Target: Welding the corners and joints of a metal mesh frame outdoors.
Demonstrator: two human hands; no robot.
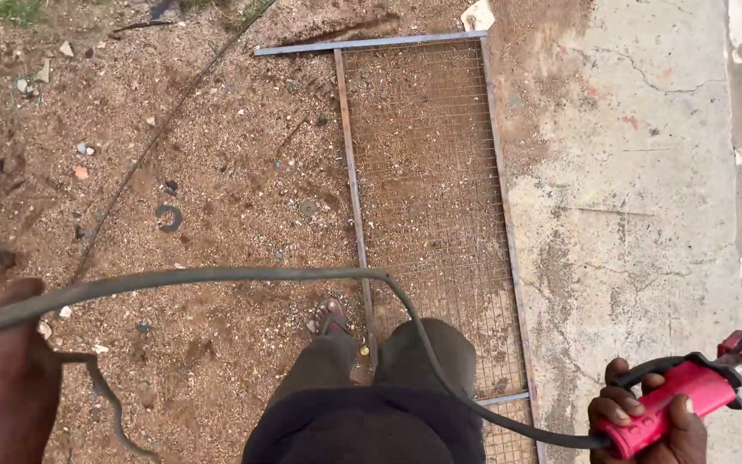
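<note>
- One right hand (646, 421) wrapped tight around one pink electrode holder (689, 397), over the concrete's near edge.
- One left hand (2, 378) closed on one grey cable (216, 277).
- One mesh frame (427, 198) lies on the dirt ground (216, 155).
- One sandalled foot (328, 316) at the frame's left edge.

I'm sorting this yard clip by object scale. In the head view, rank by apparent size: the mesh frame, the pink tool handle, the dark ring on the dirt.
1. Rectangular metal frame with wire mesh, by far the largest.
2. Pink plastic tool handle in the right hand; nearness to the camera inflates it.
3. Small dark ring on the dirt, smallest.
</note>
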